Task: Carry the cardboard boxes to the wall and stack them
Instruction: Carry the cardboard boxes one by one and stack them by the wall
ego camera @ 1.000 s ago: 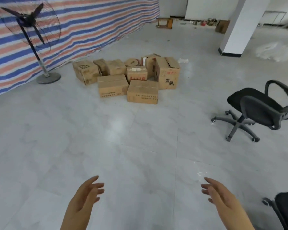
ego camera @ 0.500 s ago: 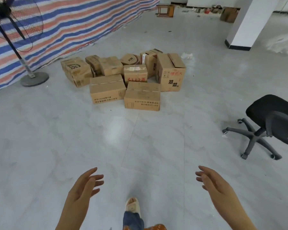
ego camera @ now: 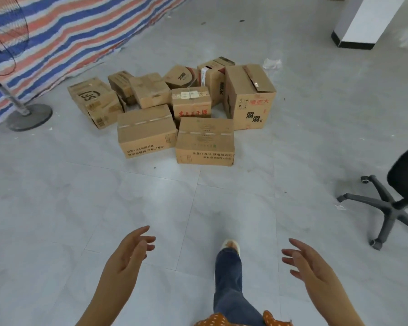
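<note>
Head view: I read the task as not yet started, since the cardboard boxes (ego camera: pixel 174 111) sit clustered on the floor (ego camera: pixel 57 208) and my left hand (ego camera: pixel 127 252) and right hand (ego camera: pixel 309 267) hold nothing, fingers spread.

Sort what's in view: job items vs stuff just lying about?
Job:
- cardboard boxes, clustered on the floor
- left hand and right hand, both empty, fingers relaxed
- striped tarp behind the boxes, possibly covering the wall

Lying about:
- pedestal fan
- office chair
- white pillar
- crumpled plastic
</note>
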